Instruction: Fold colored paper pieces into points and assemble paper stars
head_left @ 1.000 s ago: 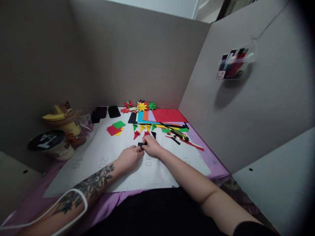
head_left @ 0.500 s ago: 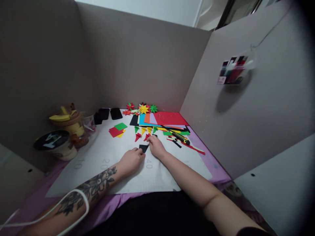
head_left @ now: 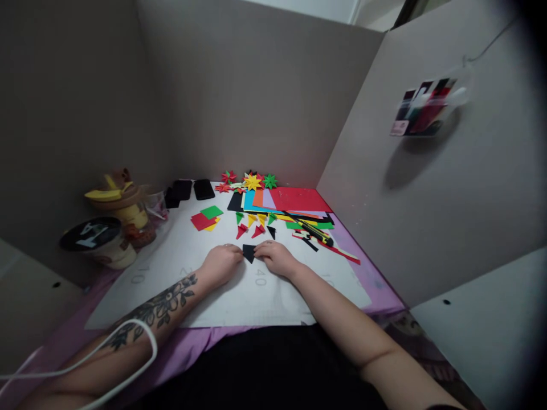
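Observation:
A small piece of black paper (head_left: 248,253), tapering toward me, lies between my two hands on the white sheet. My left hand (head_left: 223,263) has its fingers closed at the paper's left edge. The fingers of my right hand (head_left: 274,257) pinch its right edge. Just beyond my hands are small folded paper pieces: red ones (head_left: 258,231), yellow ones (head_left: 252,220), green ones (head_left: 239,218) and a black one (head_left: 272,232). To the left of them lie loose squares in red (head_left: 202,222), green (head_left: 212,212) and yellow.
Folded paper stars (head_left: 253,181) stand at the back before coloured sheets (head_left: 299,199). A utility knife (head_left: 314,232) rests on paper strips at right. Lidded tub (head_left: 100,242), cup (head_left: 154,202) and black phone (head_left: 204,189) are at left. A white cable (head_left: 145,327) crosses my left forearm.
My right hand has come back toward me from the folded pieces to the black paper's right edge. My left hand has shifted slightly left. The black folded piece now shows fully.

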A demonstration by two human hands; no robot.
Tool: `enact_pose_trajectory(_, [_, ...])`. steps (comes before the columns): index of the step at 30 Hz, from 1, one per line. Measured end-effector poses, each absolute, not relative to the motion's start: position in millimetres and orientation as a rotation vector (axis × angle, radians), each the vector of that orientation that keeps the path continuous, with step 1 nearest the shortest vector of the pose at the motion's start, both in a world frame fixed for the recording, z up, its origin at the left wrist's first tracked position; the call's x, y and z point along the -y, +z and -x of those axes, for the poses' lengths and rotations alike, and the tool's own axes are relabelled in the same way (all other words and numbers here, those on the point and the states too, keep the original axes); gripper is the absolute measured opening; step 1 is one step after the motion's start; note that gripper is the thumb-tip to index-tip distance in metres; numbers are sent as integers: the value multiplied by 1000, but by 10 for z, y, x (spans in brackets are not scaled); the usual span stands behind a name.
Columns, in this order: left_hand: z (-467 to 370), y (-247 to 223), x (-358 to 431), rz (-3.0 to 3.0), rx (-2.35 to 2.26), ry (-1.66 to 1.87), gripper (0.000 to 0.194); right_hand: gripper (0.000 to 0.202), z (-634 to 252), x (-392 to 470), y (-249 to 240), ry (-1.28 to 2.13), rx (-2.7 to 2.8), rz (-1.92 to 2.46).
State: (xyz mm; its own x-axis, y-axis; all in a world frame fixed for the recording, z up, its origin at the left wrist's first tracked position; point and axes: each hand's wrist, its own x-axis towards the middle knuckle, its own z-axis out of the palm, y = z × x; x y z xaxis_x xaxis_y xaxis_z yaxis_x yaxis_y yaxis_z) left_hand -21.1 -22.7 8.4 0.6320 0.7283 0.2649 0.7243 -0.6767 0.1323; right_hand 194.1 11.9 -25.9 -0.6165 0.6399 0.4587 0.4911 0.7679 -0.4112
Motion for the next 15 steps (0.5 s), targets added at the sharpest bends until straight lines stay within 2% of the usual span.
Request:
enact_pose_trajectory(7, [195, 101, 184, -2934, -1079, 567, 27, 29, -1960, -116, -239, 414, 2384, 760])
enact_pose_trajectory(15, [195, 107, 82, -2771, -1044, 639, 11, 30, -1972, -119, -229, 432, 2484, 709])
